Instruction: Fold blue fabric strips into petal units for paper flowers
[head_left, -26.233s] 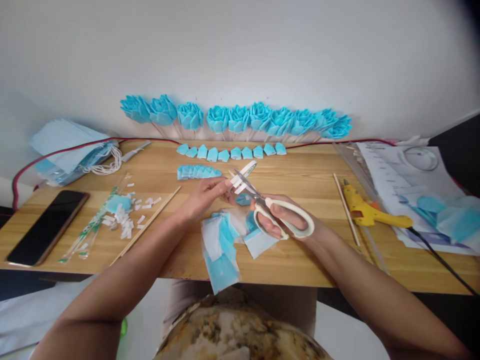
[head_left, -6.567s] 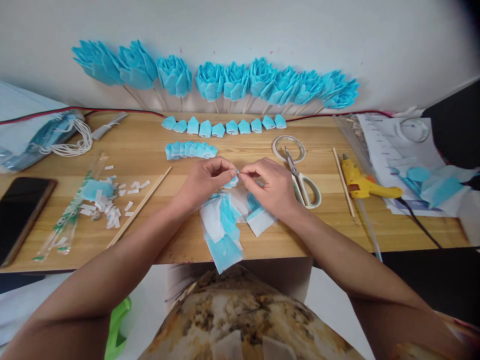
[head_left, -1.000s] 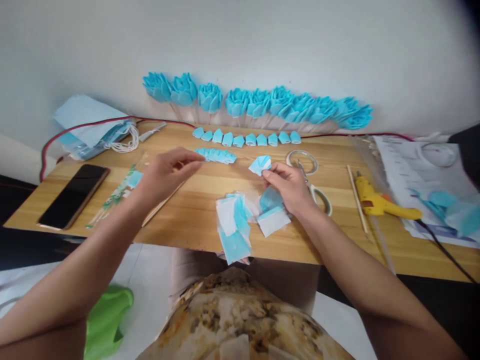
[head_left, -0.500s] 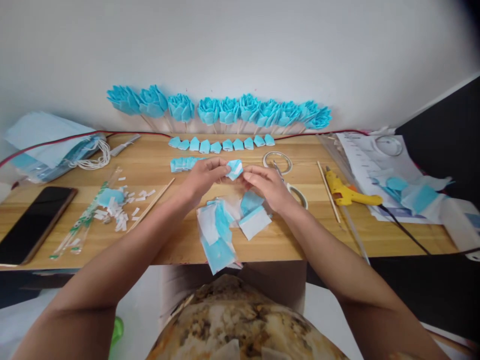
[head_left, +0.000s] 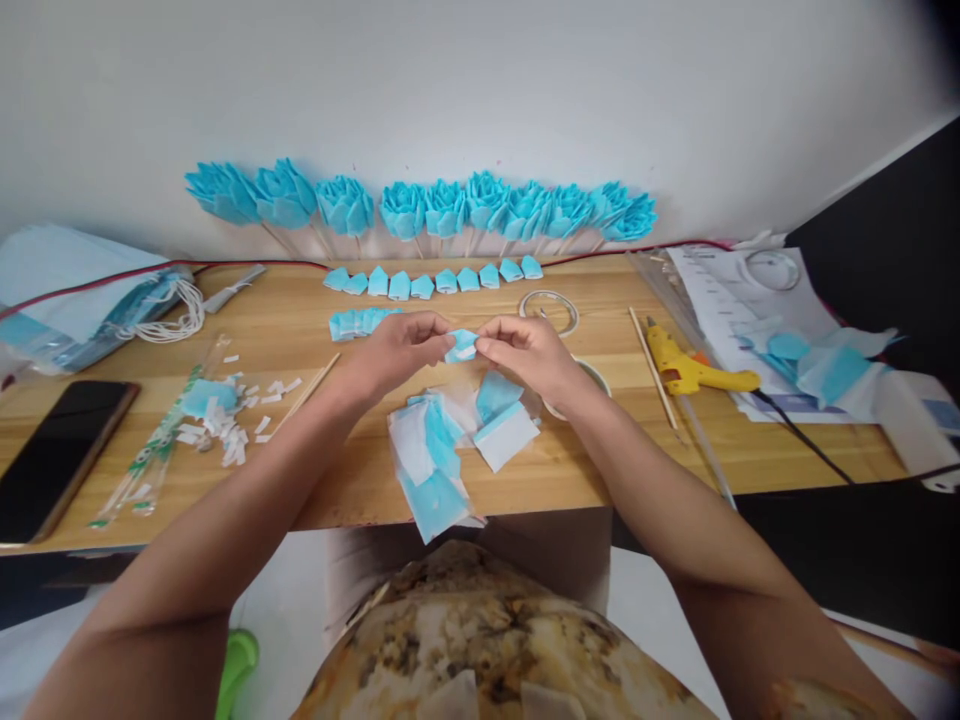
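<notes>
Between my two hands is a small folded petal of blue fabric with a white strip on it. My left hand pinches its left edge between thumb and fingers. At its right edge, the thumb and fingers of my right hand pinch it too. Below my hands lie loose blue and white fabric pieces, some hanging over the table's front edge. Just behind, a row of finished-looking folded petals stretches across the table, with a tighter overlapping row left of my hands.
Blue fabric flowers on sticks lean along the wall. A yellow glue gun, a wooden stick and papers lie right. Tape rolls sit behind my right hand. Left are a phone, white scraps and bagged masks.
My right hand has closed in on the petal and now grips its right edge. The petal has turned flatter between both hands. The whole view has shifted slightly.
</notes>
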